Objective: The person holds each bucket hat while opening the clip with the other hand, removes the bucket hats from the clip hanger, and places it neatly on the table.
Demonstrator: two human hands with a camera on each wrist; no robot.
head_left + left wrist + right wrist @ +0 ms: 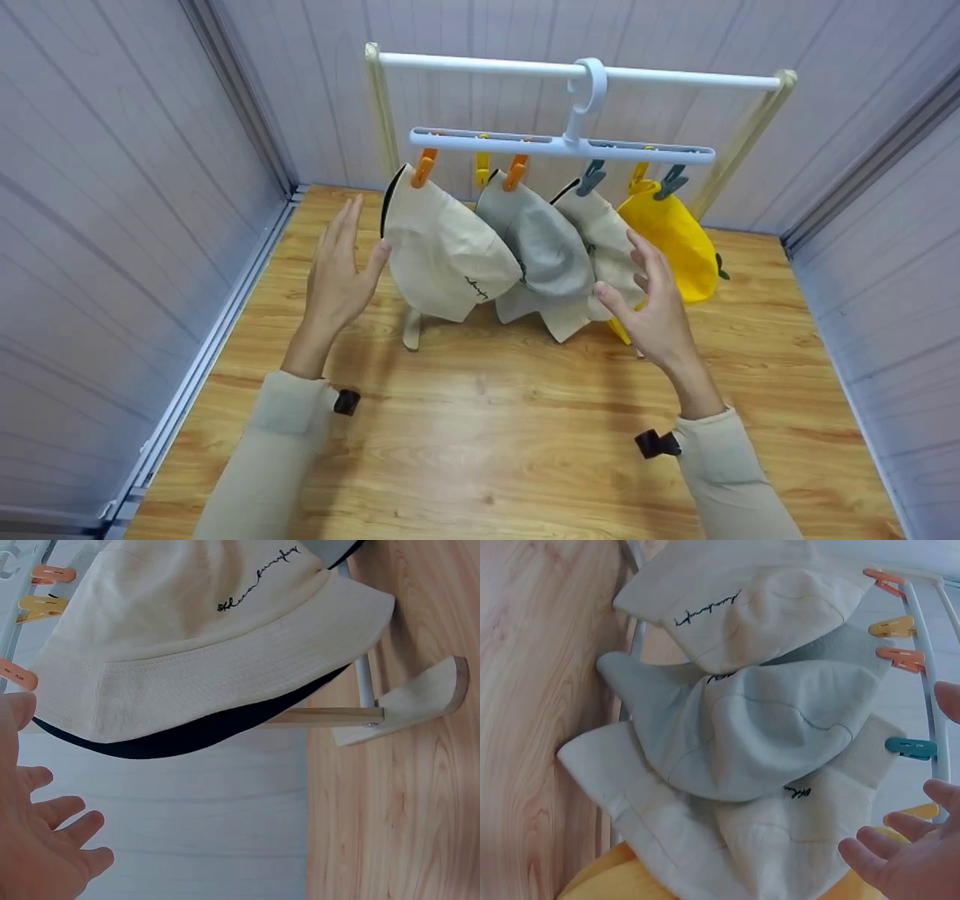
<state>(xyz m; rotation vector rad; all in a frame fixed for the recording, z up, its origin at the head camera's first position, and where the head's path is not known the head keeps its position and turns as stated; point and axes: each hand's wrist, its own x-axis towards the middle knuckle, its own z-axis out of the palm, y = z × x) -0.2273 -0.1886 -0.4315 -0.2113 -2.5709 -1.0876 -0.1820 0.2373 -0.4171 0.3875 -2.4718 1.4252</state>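
Observation:
Four bucket hats hang in a row by clothespins from a white clip hanger (555, 145). Leftmost is a cream hat (442, 247) with dark script and a black lining, held by an orange clothespin (424, 169). Beside it come a grey hat (555, 255), a second cream hat (600, 225) and a yellow hat (679, 244) with a green leaf. My left hand (337, 277) is spread beside the first cream hat's brim, thumb close to the edge. My right hand (660, 315), fingers loosely bent, overlaps the second cream hat in the head view. Neither hand grips anything.
The hanger's hook loops over the white rod (480, 65) of a rack with wooden posts (739, 154). A rack foot (412, 330) stands on the wood-grain surface (480, 427). Pale panels (112, 225) enclose the left, back and right. A yellow clothespin (482, 171) hangs between two orange ones.

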